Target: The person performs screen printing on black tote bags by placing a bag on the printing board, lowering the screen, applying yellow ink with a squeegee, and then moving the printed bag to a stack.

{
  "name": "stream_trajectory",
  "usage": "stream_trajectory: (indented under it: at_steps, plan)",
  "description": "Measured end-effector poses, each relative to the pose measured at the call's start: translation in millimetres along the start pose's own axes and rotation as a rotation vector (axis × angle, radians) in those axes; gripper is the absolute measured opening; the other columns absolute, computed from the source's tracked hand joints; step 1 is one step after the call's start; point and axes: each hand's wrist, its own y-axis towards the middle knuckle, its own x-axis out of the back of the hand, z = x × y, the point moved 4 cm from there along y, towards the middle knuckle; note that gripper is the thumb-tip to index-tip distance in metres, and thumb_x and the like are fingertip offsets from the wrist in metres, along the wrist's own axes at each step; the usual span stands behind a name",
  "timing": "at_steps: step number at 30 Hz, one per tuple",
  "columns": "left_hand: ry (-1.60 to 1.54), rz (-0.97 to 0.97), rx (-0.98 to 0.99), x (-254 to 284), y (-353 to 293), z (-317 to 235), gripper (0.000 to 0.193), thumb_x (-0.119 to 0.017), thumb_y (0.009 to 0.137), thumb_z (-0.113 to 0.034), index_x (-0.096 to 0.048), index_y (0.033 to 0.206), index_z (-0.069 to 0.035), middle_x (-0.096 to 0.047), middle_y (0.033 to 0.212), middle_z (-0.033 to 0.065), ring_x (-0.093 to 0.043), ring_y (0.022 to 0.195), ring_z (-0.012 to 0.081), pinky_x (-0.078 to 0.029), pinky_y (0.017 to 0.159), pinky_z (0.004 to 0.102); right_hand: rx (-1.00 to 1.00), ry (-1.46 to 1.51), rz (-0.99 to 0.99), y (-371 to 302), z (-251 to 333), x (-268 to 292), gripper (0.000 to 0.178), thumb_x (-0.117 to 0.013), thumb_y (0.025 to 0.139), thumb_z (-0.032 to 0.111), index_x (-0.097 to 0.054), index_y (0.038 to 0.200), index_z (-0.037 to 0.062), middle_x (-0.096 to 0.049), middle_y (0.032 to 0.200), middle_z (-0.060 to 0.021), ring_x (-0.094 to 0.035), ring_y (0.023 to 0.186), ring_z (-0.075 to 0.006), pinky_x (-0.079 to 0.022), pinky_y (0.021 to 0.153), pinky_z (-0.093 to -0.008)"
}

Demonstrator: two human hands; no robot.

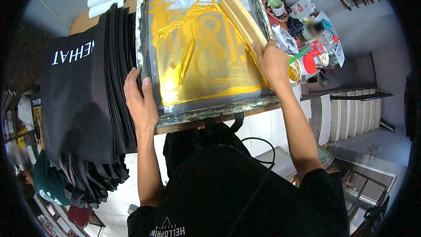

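Observation:
A screen-printing frame (pixel 210 113) with a worn, paint-flecked rim lies in front of me, its mesh smeared with thick gold-yellow ink (pixel 182 68). A curved design shows through the ink. My right hand (pixel 274 65) is closed round the near end of a wooden-handled squeegee (pixel 242 18), which lies slantwise along the right part of the mesh; ink is piled along its left edge. At the frame's near left corner, my left hand (pixel 142 105) grips the rim, thumb on top and fingers along the outer side. Whatever lies under the screen is hidden.
A thick stack of black fabric bags (pixel 79 105) with white print hangs at the left. Paper rolls (pixel 106 2) lie behind it. To the right stand an open ink tub (pixel 294 71), a red-lidded jar (pixel 308 64) and other clutter. Another person (pixel 50 180) is at far left.

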Motion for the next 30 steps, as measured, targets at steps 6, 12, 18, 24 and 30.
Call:
stream_trajectory:
  at_steps: [6,12,18,24,30]
  plan:
    - [-0.062,0.0,-0.031,0.3,0.7,-1.6,0.045,-0.051,0.106,-0.03,-0.055,0.137,0.002,-0.053,0.144,0.0254,-0.049,0.136,0.0404,-0.035,0.116,0.0468,-0.093,0.159,0.061,3.1,17.9,-0.5,0.058,-0.066,0.093,0.048,-0.069,0.098,-0.0095,-0.071,0.089,-0.0322,-0.071,0.09,-0.048,-0.055,0.085,-0.0521]
    - [-0.095,0.01,-0.088,5.5,2.6,-5.3,0.043,-0.051,0.106,-0.026,-0.054,0.136,0.005,-0.051,0.146,0.027,-0.048,0.137,0.0393,-0.033,0.118,0.0463,-0.033,0.482,0.181,55.6,41.1,22.9,0.06,-0.07,0.088,0.048,-0.071,0.106,-0.0086,-0.071,0.097,-0.0333,-0.07,0.098,-0.0452,-0.054,0.09,-0.0485]
    - [-0.133,0.022,-0.06,23.9,9.1,-14.3,0.047,-0.05,0.106,-0.034,-0.055,0.133,0.004,-0.053,0.145,0.0251,-0.049,0.137,0.0387,-0.034,0.117,0.0469,0.353,0.501,0.074,122.7,66.6,51.6,0.051,-0.069,0.09,0.05,-0.073,0.111,0.0028,-0.072,0.095,-0.0264,-0.07,0.094,-0.0438,-0.053,0.085,-0.0508]
    - [-0.088,-0.046,-0.113,37.4,55.3,-42.0,0.05,-0.054,0.104,-0.035,-0.056,0.136,0.004,-0.057,0.143,0.0233,-0.052,0.136,0.0369,-0.037,0.115,0.046,0.743,0.3,-0.223,143.4,72.1,-17.1,0.041,-0.067,0.094,0.043,-0.065,0.111,0.0055,-0.071,0.096,-0.0199,-0.068,0.092,-0.04,-0.053,0.079,-0.0499]
    - [-0.094,0.0,-0.226,3.1,129.0,-67.8,0.049,-0.067,0.098,-0.026,-0.057,0.137,0.001,-0.06,0.139,0.0202,-0.055,0.133,0.033,-0.038,0.114,0.0428,0.817,0.25,-0.125,152.2,76.2,-48.9,0.039,-0.066,0.094,0.042,-0.062,0.109,0.0066,-0.071,0.101,-0.0201,-0.068,0.097,-0.0399,-0.054,0.081,-0.0497]
